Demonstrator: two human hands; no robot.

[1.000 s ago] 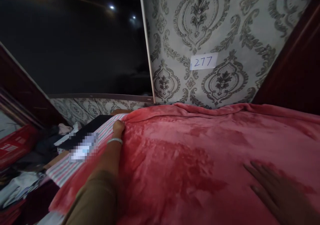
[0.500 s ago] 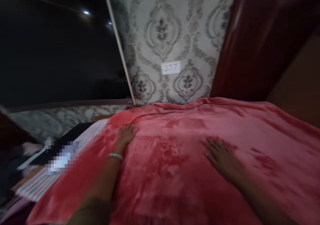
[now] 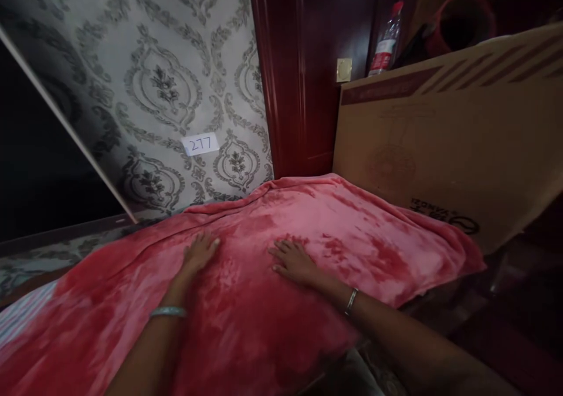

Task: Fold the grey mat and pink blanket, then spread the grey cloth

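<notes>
Both forearms reach in from the near edge over a red plush blanket (image 3: 259, 314), which spreads across the middle of the scene with its far edge bunched against the damask wallpaper (image 3: 171, 50). The left hand (image 3: 199, 253) lies palm down on the blanket left of centre, its wrist ringed by a pale bangle (image 3: 168, 312); its forearm slants far and slightly right, the fingers extend toward the wall, and the thumb side faces right. The right hand (image 3: 294, 262) rests palm down to the right of it, well apart, with fingers parted and pointing far left; its forearm, wearing a silver bracelet (image 3: 350, 301), comes in diagonally from the near right corner. Both hands are open and flat, with no cloth pinched in either. A striped cloth (image 3: 29, 308) shows beside the blanket at left, and a cardboard box (image 3: 444, 144) stands beyond its right side.
</notes>
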